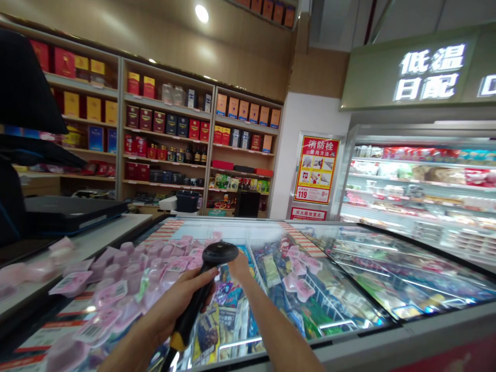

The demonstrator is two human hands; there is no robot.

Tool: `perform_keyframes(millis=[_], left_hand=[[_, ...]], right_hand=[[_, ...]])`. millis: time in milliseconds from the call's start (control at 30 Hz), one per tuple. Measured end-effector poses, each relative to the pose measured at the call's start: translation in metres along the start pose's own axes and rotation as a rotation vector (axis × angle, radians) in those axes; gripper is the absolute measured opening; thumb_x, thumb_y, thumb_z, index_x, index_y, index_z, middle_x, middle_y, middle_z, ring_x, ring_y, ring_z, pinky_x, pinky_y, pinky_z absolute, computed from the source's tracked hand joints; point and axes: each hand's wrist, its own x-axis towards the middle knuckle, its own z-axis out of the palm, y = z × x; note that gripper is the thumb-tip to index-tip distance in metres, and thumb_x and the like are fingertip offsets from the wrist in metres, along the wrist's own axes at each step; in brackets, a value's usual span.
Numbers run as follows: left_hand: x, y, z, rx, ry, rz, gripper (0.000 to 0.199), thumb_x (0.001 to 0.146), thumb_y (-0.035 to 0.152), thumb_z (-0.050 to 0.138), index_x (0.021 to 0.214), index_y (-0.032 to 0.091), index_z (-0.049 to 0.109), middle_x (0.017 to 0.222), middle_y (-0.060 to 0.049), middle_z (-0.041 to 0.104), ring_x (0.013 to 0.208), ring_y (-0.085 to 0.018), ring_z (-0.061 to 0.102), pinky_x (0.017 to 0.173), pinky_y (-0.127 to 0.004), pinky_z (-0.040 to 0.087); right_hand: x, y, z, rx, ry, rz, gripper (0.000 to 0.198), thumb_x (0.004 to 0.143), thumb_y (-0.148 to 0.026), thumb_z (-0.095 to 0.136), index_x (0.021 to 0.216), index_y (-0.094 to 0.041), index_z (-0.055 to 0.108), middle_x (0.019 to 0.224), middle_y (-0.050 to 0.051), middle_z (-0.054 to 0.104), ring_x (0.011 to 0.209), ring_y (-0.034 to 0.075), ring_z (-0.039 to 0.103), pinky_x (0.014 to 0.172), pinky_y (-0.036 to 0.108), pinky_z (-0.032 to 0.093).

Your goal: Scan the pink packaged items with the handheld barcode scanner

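Note:
My left hand [188,289] is wrapped round the handle of a black handheld barcode scanner [220,252] with a yellow patch near its base. The scanner is raised over the glass top of a chest freezer [228,223]. Just beyond the scanner head is my right hand [237,262], blurred, with its fingers mostly hidden behind the head; whether it holds anything does not show. A big heap of pink plastic cups [149,266] with barcode labels lies on the glass to the left. A few more pink cups [299,275] are grouped to the right of my right hand.
Bagged frozen goods [211,330] show through the glass. On the left, more cups [42,269] lie on a counter ledge [91,248] beside a dark till device [73,211]. Shelves of boxed goods [166,124] line the back wall; a lit chiller [418,191] stands at right.

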Motion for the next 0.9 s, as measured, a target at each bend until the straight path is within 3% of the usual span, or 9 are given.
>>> perform_keyframes(millis=[167,233,333,467,600,733,833,900], left_hand=[[0.001,-0.005,0.009,-0.06,-0.011,-0.027,0.025,0.062,0.039,0.057,0.057,0.016,0.048,0.045,0.005,0.05,0.038,-0.007,0.043,0.04,-0.019,0.032],[0.004,-0.008,0.011,-0.062,-0.022,-0.042,0.025,0.063,0.04,0.057,0.059,0.016,0.048,0.047,0.004,0.051,0.039,-0.007,0.044,0.04,-0.019,0.032],[0.008,-0.013,0.014,-0.045,-0.073,-0.071,0.027,0.063,0.041,0.057,0.059,0.016,0.048,0.048,0.003,0.052,0.042,-0.008,0.046,0.041,-0.019,0.033],[0.012,-0.016,0.017,-0.055,-0.118,-0.08,0.027,0.062,0.041,0.057,0.06,0.016,0.048,0.05,0.003,0.052,0.043,-0.008,0.046,0.041,-0.02,0.033],[0.006,-0.011,0.017,-0.054,-0.051,-0.072,0.027,0.059,0.041,0.059,0.059,0.016,0.048,0.047,0.004,0.051,0.04,-0.007,0.044,0.041,-0.02,0.032],[-0.002,-0.005,0.011,-0.036,-0.008,-0.031,0.026,0.059,0.041,0.058,0.059,0.016,0.048,0.046,0.005,0.049,0.038,-0.007,0.043,0.04,-0.02,0.031],[-0.003,-0.004,0.006,-0.046,-0.019,-0.029,0.025,0.062,0.039,0.057,0.059,0.016,0.048,0.046,0.005,0.049,0.039,-0.007,0.043,0.041,-0.02,0.031],[-0.002,-0.004,0.004,-0.053,-0.023,-0.03,0.024,0.063,0.038,0.056,0.059,0.016,0.047,0.046,0.005,0.049,0.039,-0.007,0.043,0.041,-0.019,0.031]], right_hand=[[-0.035,0.05,-0.072,-0.106,0.021,0.117,0.037,0.068,-0.023,0.048,0.104,-0.017,0.054,0.106,0.007,0.056,0.1,0.021,0.048,0.087,0.03,0.031],[-0.06,0.076,-0.1,-0.266,0.056,0.17,0.038,0.069,-0.029,0.047,0.104,-0.018,0.053,0.107,0.008,0.055,0.102,0.023,0.045,0.087,0.033,0.03],[-0.093,0.107,-0.121,-0.432,0.091,0.235,0.041,0.068,-0.034,0.048,0.107,-0.021,0.052,0.11,0.008,0.053,0.103,0.024,0.044,0.085,0.034,0.03],[-0.099,0.119,-0.109,-0.45,0.034,0.216,0.038,0.072,-0.024,0.042,0.11,-0.018,0.049,0.107,0.008,0.054,0.099,0.019,0.047,0.083,0.028,0.031],[-0.067,0.102,-0.088,-0.439,0.052,0.231,0.039,0.071,-0.02,0.043,0.109,-0.024,0.049,0.105,0.004,0.056,0.096,0.02,0.048,0.081,0.031,0.03],[-0.037,0.091,-0.083,-0.43,0.072,0.263,0.04,0.068,-0.02,0.047,0.107,-0.027,0.05,0.097,0.005,0.059,0.099,0.024,0.045,0.084,0.041,0.025],[-0.023,0.093,-0.084,-0.254,0.119,0.195,0.038,0.068,-0.02,0.046,0.105,-0.022,0.051,0.097,0.005,0.06,0.096,0.021,0.048,0.085,0.037,0.028],[-0.016,0.093,-0.081,0.026,0.217,0.15,0.036,0.068,-0.021,0.045,0.103,-0.016,0.052,0.099,0.007,0.058,0.093,0.019,0.05,0.084,0.032,0.033]])
